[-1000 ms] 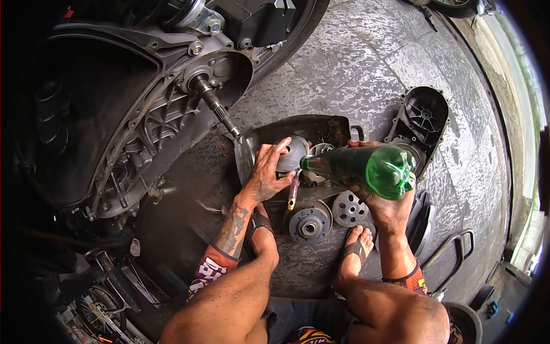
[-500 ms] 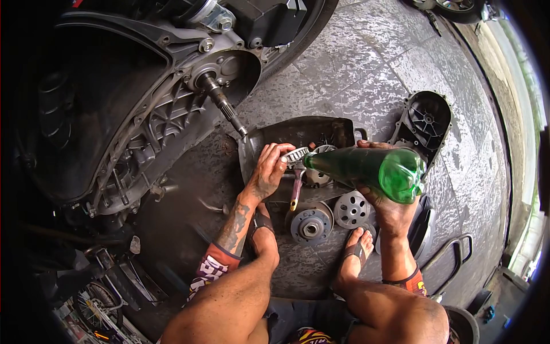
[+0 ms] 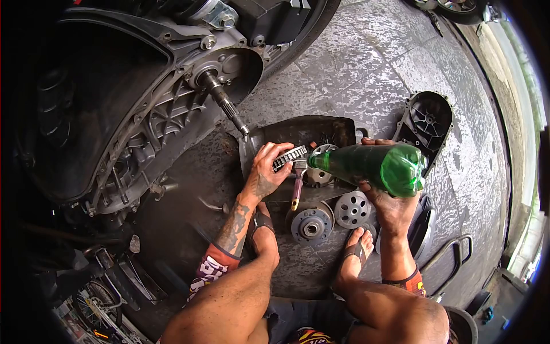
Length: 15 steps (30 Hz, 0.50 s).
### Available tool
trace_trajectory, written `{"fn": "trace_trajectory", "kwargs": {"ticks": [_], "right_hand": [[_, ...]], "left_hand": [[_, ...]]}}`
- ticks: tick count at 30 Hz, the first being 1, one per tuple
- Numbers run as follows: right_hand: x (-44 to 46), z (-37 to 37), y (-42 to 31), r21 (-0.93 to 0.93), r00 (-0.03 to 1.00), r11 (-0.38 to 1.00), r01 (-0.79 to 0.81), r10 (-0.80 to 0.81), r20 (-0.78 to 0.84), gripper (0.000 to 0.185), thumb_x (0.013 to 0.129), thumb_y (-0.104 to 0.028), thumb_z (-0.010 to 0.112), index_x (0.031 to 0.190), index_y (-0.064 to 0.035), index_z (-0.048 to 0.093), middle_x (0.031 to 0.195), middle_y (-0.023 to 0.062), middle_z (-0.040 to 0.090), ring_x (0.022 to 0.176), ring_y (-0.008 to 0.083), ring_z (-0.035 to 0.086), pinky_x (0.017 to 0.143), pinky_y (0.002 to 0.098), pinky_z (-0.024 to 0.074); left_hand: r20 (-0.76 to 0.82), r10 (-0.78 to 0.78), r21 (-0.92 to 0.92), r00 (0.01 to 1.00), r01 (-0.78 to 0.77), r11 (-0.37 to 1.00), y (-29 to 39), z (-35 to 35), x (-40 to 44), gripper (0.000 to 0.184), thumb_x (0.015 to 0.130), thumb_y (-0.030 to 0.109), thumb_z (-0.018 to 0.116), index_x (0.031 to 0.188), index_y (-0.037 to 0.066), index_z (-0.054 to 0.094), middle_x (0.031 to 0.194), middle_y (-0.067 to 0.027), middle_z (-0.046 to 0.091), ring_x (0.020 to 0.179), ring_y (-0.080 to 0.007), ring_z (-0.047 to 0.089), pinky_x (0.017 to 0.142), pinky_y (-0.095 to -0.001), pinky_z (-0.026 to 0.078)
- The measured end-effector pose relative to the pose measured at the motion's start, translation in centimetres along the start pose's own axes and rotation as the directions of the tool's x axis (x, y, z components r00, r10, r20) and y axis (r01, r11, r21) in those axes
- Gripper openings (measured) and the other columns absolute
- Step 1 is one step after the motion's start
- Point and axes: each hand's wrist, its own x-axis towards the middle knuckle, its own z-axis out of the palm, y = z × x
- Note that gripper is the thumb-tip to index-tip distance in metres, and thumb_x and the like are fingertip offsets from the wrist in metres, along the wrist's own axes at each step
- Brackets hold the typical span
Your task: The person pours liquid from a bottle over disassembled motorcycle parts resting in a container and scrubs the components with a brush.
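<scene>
Nearest the camera are 2 bare knees, with 2 sandalled feet beyond them on the grey floor; between the feet is a round metal drum with a central nut, and just right of it a perforated disc; farther out, the right hand is closed about the body of a green bottle, fingers wrapped round it; the bottle is tipped on its side, base to the right, neck to the left; the left hand has its fingers bent and nearly closed, gripping a ridged metal part by its edge; that part is above a dark pan, just beside the bottle's neck; contact between the 2 cannot be told; a brush with a purplish handle points toward the person, below the ridged part; a slotted metal piece lies in the pan, near the bottle's neck; beyond, at right, lies a black casing; at left, a splined shaft projects from an engine housing; a tyre shows at the top.
</scene>
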Motion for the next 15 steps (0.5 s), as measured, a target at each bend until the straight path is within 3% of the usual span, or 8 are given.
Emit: {"fn": "trace_trajectory", "kwargs": {"ticks": [2,5,12,15], "right_hand": [[-0.1,0.1,0.2,0.093,0.997,0.996,0.008,0.000,-0.082,0.057,0.068,0.001,0.085,0.119,0.0037,0.059,0.120,0.0151,0.065,0.107,0.0212,0.063,0.095,0.0361,0.0518],[0.0,-0.3,0.0,-0.014,0.998,0.999,0.051,-0.051,-0.036,0.055,0.070,0.001,0.084,0.119,0.0035,0.059,0.121,0.0151,0.065,0.108,0.0212,0.063,0.095,0.0362,0.0516],[0.0,-0.5,0.4,-0.020,0.998,0.999,0.045,-0.045,-0.033,0.055,0.071,0.002,0.082,0.121,0.0034,0.058,0.122,0.0155,0.064,0.109,0.0223,0.063,0.096,0.0367,0.0517],[0.0,-0.6,0.6,0.079,0.998,0.996,0.028,-0.024,-0.061,0.057,0.071,0.002,0.082,0.123,0.0034,0.056,0.123,0.0155,0.063,0.110,0.0232,0.062,0.096,0.0379,0.0522]], "left_hand": [[-0.006,-0.011,0.016,1.000,0.011,1.000,-0.4,0.2,-0.2,0.042,0.078,0.005,0.065,0.120,0.007,0.062,0.100,-0.0094,0.058,0.093,-0.0267,0.058,0.085,-0.0383,0.049],[-0.003,-0.020,0.034,1.000,0.020,0.999,-0.3,0.3,-0.2,0.045,0.074,0.002,0.060,0.119,0.006,0.061,0.099,-0.0096,0.056,0.093,-0.0267,0.057,0.086,-0.0387,0.049],[-0.027,-0.018,-0.013,0.999,0.018,1.000,-0.9,0.1,-0.2,0.047,0.072,-0.001,0.053,0.118,0.005,0.061,0.102,-0.0114,0.058,0.092,-0.0277,0.057,0.088,-0.0383,0.049],[-0.040,-0.089,-0.046,0.995,0.087,0.995,-1.5,0.2,-0.3,0.045,0.070,-0.002,0.053,0.114,0.004,0.060,0.104,-0.0119,0.060,0.092,-0.0281,0.058,0.087,-0.0380,0.049]]}}
